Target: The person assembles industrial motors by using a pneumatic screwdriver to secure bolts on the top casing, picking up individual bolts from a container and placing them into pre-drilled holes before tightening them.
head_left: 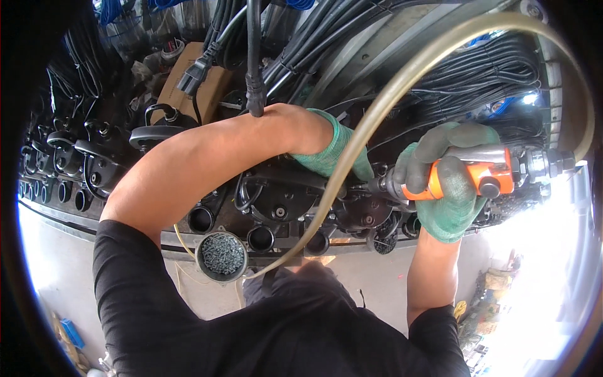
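Note:
My right hand [457, 195], in a green glove with grey-coated fingers, is wrapped around an orange air screwdriver [500, 162]. The tool lies sideways with its dark nose toward the left, close to my left hand [323, 151]. That hand wears the same kind of glove and reaches over a black pump-like housing [364, 217]; the hose and the angle hide most of its fingers. A stiff tan air hose [402, 81] arches from the tool's right end across the view, passing in front of my left glove. Another black housing [279, 204] sits just left.
A round cup [200, 264] full of small grey screws [222, 253] stands at the bench's near edge. More black housings [107, 173] line the left. Behind are a cardboard box [182, 78], a hanging black plug [195, 75] and coiled black cables [477, 75].

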